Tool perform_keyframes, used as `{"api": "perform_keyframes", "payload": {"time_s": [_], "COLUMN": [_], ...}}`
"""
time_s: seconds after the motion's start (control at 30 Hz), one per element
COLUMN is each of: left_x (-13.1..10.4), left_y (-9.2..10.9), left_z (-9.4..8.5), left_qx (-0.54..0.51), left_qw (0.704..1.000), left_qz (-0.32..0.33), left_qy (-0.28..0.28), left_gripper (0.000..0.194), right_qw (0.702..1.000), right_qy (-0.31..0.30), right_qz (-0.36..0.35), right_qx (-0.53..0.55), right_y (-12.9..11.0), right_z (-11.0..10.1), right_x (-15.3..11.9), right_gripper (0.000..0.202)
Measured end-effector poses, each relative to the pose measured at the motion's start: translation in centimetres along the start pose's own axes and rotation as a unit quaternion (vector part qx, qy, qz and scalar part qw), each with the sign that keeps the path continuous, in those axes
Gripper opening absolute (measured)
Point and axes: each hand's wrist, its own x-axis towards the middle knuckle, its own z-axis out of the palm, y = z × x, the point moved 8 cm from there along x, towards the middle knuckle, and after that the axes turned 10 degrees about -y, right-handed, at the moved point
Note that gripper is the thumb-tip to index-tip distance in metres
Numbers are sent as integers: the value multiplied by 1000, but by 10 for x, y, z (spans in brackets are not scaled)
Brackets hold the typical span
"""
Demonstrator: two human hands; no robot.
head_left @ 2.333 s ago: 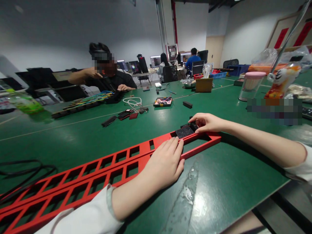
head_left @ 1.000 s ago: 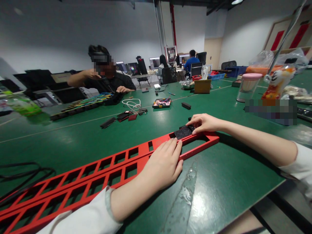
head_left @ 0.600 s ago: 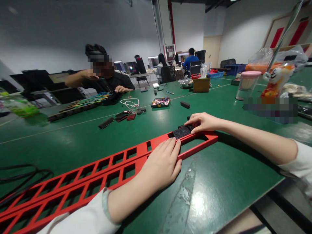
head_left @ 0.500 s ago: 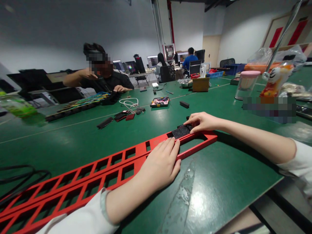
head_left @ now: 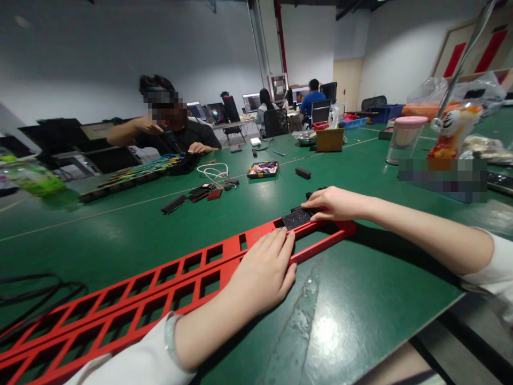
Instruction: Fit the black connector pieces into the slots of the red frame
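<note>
A long red frame (head_left: 232, 247) with rows of rectangular openings runs from the lower left to the middle of the green table. Black modules (head_left: 295, 218) sit in its upper row near the right end. My left hand (head_left: 266, 264) lies flat across the frame, fingers extended, its fingertips at the near edge of the modules. My right hand (head_left: 331, 204) has its thumb and fingers pressed round the right end of the black modules; the palm hides part of the frame's end.
Across the green table (head_left: 360, 299) a person in black (head_left: 196, 133) handles a strip with coloured wires (head_left: 140, 168). Dark small parts (head_left: 206, 191), a small tray (head_left: 262, 169), a black block (head_left: 303, 172) and a pink-lidded jar (head_left: 405, 140) stand farther back.
My right hand has shifted slightly, its palm lower and flatter over the frame's right end. My left hand has stayed in nearly the same place.
</note>
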Motion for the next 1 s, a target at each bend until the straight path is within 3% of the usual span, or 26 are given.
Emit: {"api": "perform_keyframes", "payload": {"time_s": [0.17,0.43,0.63,0.9,1.0], "left_x": [1,1,-1,-4,-5], "left_y": [1,1,1,2,2], "left_z": [0,1,0,-1,-1], "left_qx": [1,5,10,7,5], "left_qw": [1000,1000,1000,1000,1000], "left_qz": [1,-2,-4,-7,-7], "left_qy": [-9,-12,-13,-6,-4], "left_gripper": [49,51,50,50,51], "right_qw": [993,987,991,988,983], "right_qy": [-22,-41,-6,95,78], "right_qz": [43,78,71,83,121], "right_qx": [-105,-133,-116,-90,-117], "right_y": [-21,-27,-27,-16,-10], "right_z": [4,14,10,2,-6], "right_x": [-4,-11,-8,1,15], "right_gripper": [34,49,42,33,31]}}
